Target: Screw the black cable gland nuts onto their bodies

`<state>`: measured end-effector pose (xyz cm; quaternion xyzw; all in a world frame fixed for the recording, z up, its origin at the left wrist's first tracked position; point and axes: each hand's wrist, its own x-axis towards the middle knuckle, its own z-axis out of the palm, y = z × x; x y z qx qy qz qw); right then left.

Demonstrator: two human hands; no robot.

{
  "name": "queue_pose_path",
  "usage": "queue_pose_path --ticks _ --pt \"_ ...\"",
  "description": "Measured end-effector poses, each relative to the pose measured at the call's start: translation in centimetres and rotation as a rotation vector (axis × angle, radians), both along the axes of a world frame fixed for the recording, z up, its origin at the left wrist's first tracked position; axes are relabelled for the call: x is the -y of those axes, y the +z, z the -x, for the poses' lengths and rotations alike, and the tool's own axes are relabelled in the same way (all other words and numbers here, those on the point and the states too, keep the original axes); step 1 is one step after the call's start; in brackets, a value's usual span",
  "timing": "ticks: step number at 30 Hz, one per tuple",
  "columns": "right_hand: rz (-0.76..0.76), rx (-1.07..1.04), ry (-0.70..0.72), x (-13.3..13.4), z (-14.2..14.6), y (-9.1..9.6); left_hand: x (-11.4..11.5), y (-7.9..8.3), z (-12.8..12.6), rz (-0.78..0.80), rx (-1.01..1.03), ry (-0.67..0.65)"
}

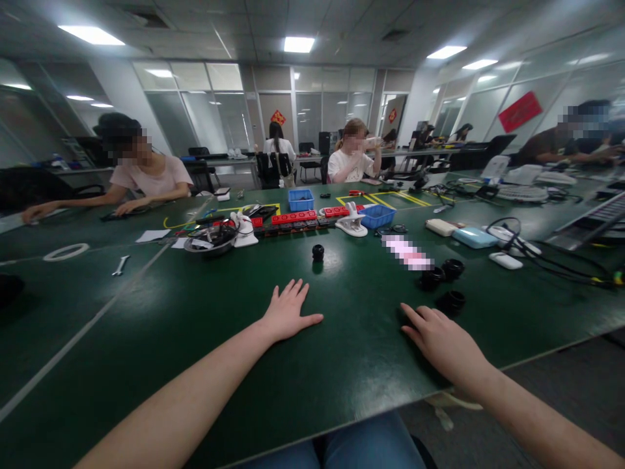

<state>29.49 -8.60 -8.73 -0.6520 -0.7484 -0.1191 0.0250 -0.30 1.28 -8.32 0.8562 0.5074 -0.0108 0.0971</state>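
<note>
My left hand (288,312) lies flat on the green table (312,384), fingers spread and holding nothing. Beyond its fingertips, a small black ribbed cylindrical part (318,253) stands upright by itself. On the right, my right hand (437,335) rests on the table with its fingers loosely stretched out and nothing in them. Just past it lie several similar black parts: a hollow one (450,301) nearest the knuckles, another (431,279) further off, and one (453,268) beside that. What kind of parts they are, I cannot tell.
Across the table stand red power strips (293,217), two blue bins (301,199) and a white clip stand (352,221). A wrench (121,265) and white ring (66,252) lie left. Right are a light-blue box (474,237) and cables (561,254). A person (149,172) sits at the left.
</note>
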Motion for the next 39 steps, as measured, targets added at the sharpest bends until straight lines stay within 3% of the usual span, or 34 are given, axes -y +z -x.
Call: queue_pose_path --ticks 12,20,26,28,30,34,36,39 --pt "0.011 -0.185 -0.076 3.0 -6.2 -2.5 0.0 -0.1 0.2 -0.004 0.009 0.003" --pt "0.098 -0.298 -0.227 2.5 -9.3 -1.5 -0.1 -0.4 0.2 -0.008 0.016 0.003" --pt "-0.01 -0.315 -0.358 0.3 -12.5 -0.8 0.0 -0.3 0.2 -0.017 0.019 0.007" --pt "-0.099 -0.306 -0.383 -0.3 -12.9 0.1 0.0 -0.3 0.2 -0.017 0.017 0.009" --pt "-0.292 -0.327 -0.458 -0.7 -12.5 1.4 0.0 -0.3 0.2 -0.015 0.016 0.007" --pt "-0.657 -0.637 -0.673 -0.9 -9.7 3.2 0.0 -0.2 0.2 -0.007 0.015 0.004" --pt "-0.841 -0.816 -0.624 -1.3 -8.2 3.0 0.0 -0.1 0.2 -0.004 0.014 0.005" --pt "-1.019 -0.861 -0.408 -2.2 -6.9 1.4 0.1 0.0 0.2 -0.003 0.01 0.003"
